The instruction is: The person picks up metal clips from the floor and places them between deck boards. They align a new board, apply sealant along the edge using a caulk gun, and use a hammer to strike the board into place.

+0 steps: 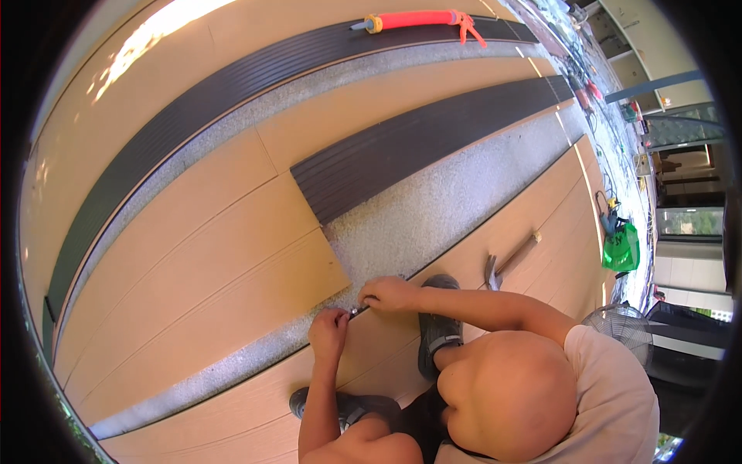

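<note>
Two bare hands meet low over the boards in front of the squatting person's dark shoes [440, 340]: the left hand [329, 328] and the right hand [386, 295] both have their fingers bent inward, and I cannot tell how tightly they close or what they grip. A small shiny piece [355, 312] shows between them, near the left fingertips, along the edge of the near tan boards [255, 421]. Right of the right hand, a hammer [510, 264] lies on those boards. Just beyond runs a speckled grey strip [456, 182], bordered by more tan boards [201, 255] and a dark ribbed plank [433, 147]. Farther across, a red caulking gun [417, 22] lies on a second dark plank [224, 89]. Off to the right are a round fan [618, 329], a green bag [621, 249], cluttered sunlit ground [591, 100] and windows [690, 222].
</note>
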`<state>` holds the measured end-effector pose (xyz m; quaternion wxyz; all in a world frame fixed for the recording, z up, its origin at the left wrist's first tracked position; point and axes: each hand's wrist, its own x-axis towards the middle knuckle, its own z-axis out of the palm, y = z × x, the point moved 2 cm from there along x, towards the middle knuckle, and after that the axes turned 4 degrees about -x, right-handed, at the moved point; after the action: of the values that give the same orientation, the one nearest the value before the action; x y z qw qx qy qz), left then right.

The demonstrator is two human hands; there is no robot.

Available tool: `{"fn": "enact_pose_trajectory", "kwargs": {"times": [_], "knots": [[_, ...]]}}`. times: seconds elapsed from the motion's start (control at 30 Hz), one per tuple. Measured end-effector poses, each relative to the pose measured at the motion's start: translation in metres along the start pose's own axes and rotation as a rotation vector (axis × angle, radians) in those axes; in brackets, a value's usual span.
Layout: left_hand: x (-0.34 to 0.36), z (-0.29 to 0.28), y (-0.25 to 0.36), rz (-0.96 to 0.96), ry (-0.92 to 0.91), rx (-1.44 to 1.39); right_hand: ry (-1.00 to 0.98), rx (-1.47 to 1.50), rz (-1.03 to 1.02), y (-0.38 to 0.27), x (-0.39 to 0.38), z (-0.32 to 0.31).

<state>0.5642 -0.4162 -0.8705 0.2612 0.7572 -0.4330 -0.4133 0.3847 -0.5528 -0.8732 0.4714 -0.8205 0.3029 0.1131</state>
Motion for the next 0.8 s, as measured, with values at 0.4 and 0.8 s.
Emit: {"fn": "enact_pose_trajectory", "kwargs": {"times": [0.4, 0.8], "knots": [[-0.006, 0.006, -0.002, 0.074, 0.059, -0.001, 0.104, -0.169, -0.108, -0.01, 0.002, 0.014], [0.007, 0.007, 0.009, 0.114, 0.062, -0.018, 0.153, -0.121, -0.103, -0.007, 0.0, 0.002]]}}
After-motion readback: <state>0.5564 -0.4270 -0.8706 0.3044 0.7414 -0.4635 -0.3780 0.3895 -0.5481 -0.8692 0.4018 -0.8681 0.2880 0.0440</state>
